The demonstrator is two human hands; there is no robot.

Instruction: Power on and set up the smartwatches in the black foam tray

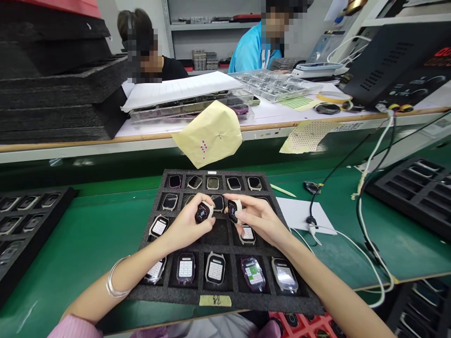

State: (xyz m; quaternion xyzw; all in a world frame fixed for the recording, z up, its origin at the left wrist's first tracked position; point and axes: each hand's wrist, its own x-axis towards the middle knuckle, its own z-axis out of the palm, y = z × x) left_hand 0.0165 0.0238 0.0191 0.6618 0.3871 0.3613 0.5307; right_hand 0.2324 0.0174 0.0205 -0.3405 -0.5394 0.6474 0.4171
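Note:
Between the fingers of my left hand (188, 220) is a smartwatch body (203, 212) with a dark, lit screen. My right hand (259, 216) pinches a second smartwatch body (233, 211), its screen turned toward the left. Both are held a little apart above a black foam tray (219, 232). Strapless watch bodies fill many of the tray's compartments. In the front row several screens glow white, such as the grey-framed watch (215, 268), while a purple-framed watch (253, 273) shows some green. Screens in the back row are dark. My hands cover part of the middle rows.
More foam trays of watches stand at the left (28, 225) and right (419, 188). White cables (366, 253) run down beside a white paper (303, 213). A shelf ahead bears stacked foam (59, 89), clear plastic trays (271, 84) and a black power supply (398, 65). Two people sit beyond.

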